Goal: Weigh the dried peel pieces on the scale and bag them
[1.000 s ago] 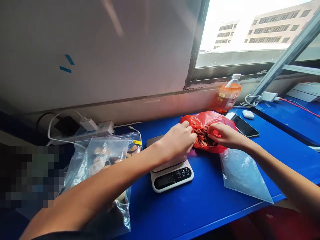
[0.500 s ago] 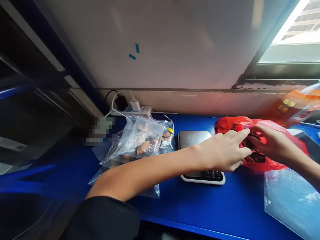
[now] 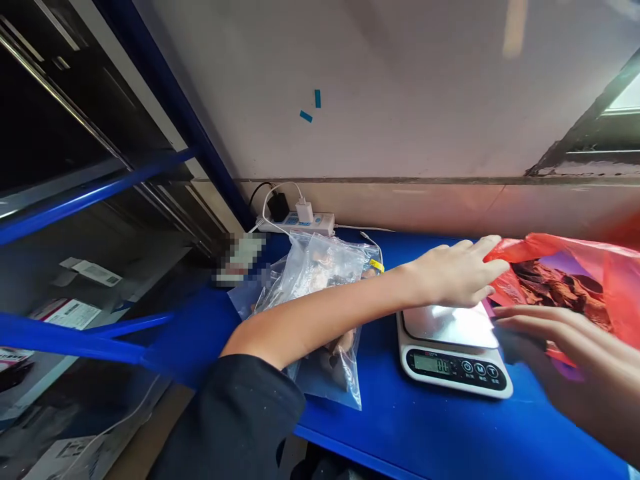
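Observation:
My left hand reaches over the scale and pinches the rim of a red plastic bag. Inside the bag's open mouth lie dark brown, wrinkled dried pieces, with something purple around them. My right hand is in front of the bag, its fingers pointing left at the scale's right edge. Motion smears that hand, and a dark blurred patch under its fingers cannot be made out. Between the hands stands a white kitchen scale with a steel plate; its lit display appears to read zero.
Clear zip bags with brown pieces lie left of the scale, partly under my left forearm. Behind them is a white power strip with chargers and cables. A blue rack borders the blue table on the left.
The view has turned left. My left hand has gone from the bag's mouth to its rim, which is now lifted wider. My right hand has come out of the bag towards the scale.

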Tool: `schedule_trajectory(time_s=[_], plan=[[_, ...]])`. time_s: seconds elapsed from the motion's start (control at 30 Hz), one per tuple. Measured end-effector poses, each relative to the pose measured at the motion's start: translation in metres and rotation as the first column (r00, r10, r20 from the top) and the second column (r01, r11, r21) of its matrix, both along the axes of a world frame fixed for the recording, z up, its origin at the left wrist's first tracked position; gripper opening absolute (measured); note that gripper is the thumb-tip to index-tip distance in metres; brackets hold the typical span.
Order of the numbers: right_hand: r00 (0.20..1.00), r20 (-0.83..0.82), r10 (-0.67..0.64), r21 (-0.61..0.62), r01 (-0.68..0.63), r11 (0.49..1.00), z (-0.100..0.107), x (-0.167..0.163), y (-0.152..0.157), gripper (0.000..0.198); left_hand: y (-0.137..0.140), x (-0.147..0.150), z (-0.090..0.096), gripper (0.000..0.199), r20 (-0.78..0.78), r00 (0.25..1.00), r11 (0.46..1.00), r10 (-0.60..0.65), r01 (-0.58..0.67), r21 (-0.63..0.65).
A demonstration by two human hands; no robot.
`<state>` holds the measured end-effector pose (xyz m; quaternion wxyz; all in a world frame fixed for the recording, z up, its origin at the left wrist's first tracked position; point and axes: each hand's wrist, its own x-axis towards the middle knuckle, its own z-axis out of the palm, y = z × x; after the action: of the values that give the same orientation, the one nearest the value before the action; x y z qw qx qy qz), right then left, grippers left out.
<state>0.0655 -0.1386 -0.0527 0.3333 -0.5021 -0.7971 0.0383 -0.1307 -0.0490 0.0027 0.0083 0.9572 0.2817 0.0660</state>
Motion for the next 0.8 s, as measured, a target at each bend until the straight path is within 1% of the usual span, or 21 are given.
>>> schedule_trajectory(time_s=[0.03,0.1,0.2,0.3,0.4,0.47,0.5,0.57,0.63,0.73,0.8], plan=[[0.996,0.027,0.08,0.016,-0.081,0.997,0.004,-0.019,-0.004,0.019,-0.001,-0.003,0.003,0.034,0.018,1.0,1.0,-0.003,0.003,-0.02],[0.982,0.083,0.171,0.041,-0.174,0.984,0.007,-0.042,-0.004,0.02,-0.004,-0.01,0.009,0.036,0.04,0.999,0.998,0.003,-0.001,-0.069],[0.968,0.153,0.198,0.081,-0.212,0.974,0.002,-0.047,0.011,0.016,-0.012,-0.022,0.016,0.037,0.059,0.998,0.991,0.007,0.001,-0.131],[0.956,0.188,0.224,0.106,-0.246,0.963,-0.005,-0.049,0.03,0.008,-0.018,-0.037,0.02,0.037,0.135,0.99,0.988,0.041,-0.02,-0.155],[0.935,0.181,0.306,0.037,-0.317,0.948,-0.008,-0.061,0.042,0.015,-0.022,-0.055,0.024,0.036,0.224,0.97,0.985,0.093,-0.057,-0.162],[0.925,0.139,0.352,-0.036,-0.351,0.936,-0.006,-0.069,0.046,0.016,-0.024,-0.069,0.026,0.035,0.262,0.958,0.986,0.117,-0.08,-0.149],[0.929,0.103,0.354,-0.046,-0.351,0.935,-0.004,-0.07,0.046,0.016,-0.024,-0.077,0.026,0.036,0.276,0.951,0.984,0.14,-0.103,-0.144],[0.949,0.026,0.316,-0.015,-0.315,0.949,0.004,-0.066,0.044,0.018,-0.023,-0.093,0.024,0.035,0.284,0.932,0.97,0.223,-0.183,-0.162],[0.962,-0.032,0.27,0.024,-0.27,0.963,0.016,-0.055,0.036,0.02,-0.022,-0.108,0.019,0.033,0.25,0.92,0.945,0.302,-0.255,-0.203],[0.967,-0.073,0.245,0.019,-0.244,0.97,0.034,-0.028,0.016,0.018,-0.021,-0.126,0.01,0.032,0.189,0.918,0.923,0.349,-0.302,-0.241],[0.976,-0.064,0.208,-0.008,-0.209,0.978,0.04,-0.007,0.003,0.016,-0.021,-0.131,0.006,0.032,0.157,0.916,0.912,0.368,-0.323,-0.252]])
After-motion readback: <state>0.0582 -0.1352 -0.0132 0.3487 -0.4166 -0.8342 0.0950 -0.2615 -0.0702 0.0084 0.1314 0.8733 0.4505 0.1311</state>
